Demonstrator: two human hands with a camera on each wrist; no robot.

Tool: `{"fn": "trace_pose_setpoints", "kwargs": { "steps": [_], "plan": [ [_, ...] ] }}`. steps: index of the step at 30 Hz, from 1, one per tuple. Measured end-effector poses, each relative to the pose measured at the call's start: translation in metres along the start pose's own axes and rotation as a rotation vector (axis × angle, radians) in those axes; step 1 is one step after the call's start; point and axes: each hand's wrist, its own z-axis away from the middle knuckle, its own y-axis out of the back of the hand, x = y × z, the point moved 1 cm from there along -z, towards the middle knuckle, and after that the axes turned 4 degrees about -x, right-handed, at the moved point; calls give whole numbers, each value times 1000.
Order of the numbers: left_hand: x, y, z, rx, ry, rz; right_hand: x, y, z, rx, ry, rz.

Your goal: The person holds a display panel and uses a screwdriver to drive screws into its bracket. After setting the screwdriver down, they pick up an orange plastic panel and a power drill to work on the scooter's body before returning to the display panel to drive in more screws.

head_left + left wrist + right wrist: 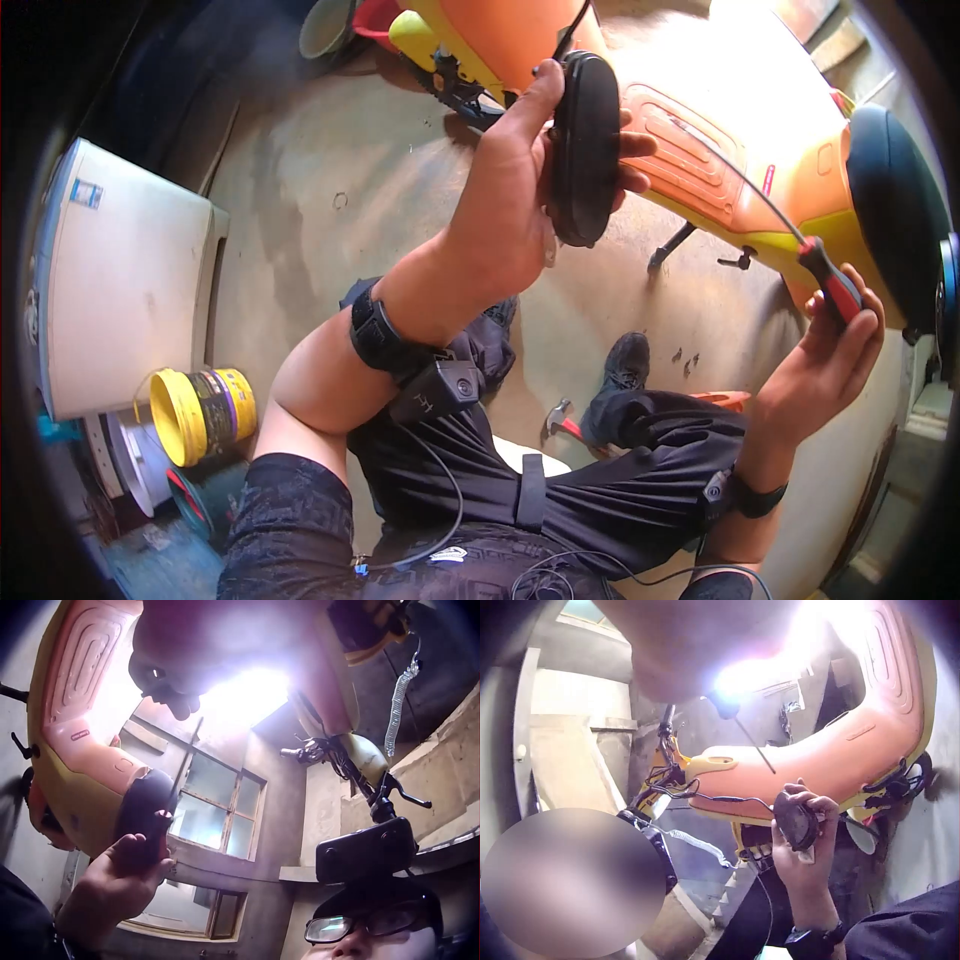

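Note:
My left hand [500, 195] holds up a black oval casing [587, 150], thumb on the near side and fingertips showing past the far edge. A black cable leads from its top; in the right wrist view the casing [795, 823] is wired towards the scooter's handlebar [656, 784]. On the right, my right hand [815, 370] grips a screwdriver [828, 275] by its red and black handle. The long shaft slants up and left, its tip apart from the casing and overlapping the orange footboard [680, 160] in the head view.
An orange and yellow scooter [800, 190] with a dark seat [895, 180] stands ahead. On the floor lies a hammer [560, 418] by my shoe [627, 362]. To the left are a white cabinet [125, 280] and a tipped yellow bucket [222, 415]. Loose cables cross my lap.

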Motion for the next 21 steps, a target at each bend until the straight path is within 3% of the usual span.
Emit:
{"fn": "trace_pose_setpoints", "kwargs": {
  "steps": [2, 6, 11, 21],
  "plan": [
    [-1, -1, -1, -38, 13, 66, -3, 4, -1, 84, -95, -216],
    [-4, -5, 1, -48, 32, 113, -11, 3, 7, -75, -193, -355],
    [-8, -10, 3, -34, 37, 169, -18, -3, 19, -98, -23, -109],
    [-10, -5, 2, -63, -5, 68, -18, -4, 16, -98, 0, -110]
  ]
}}
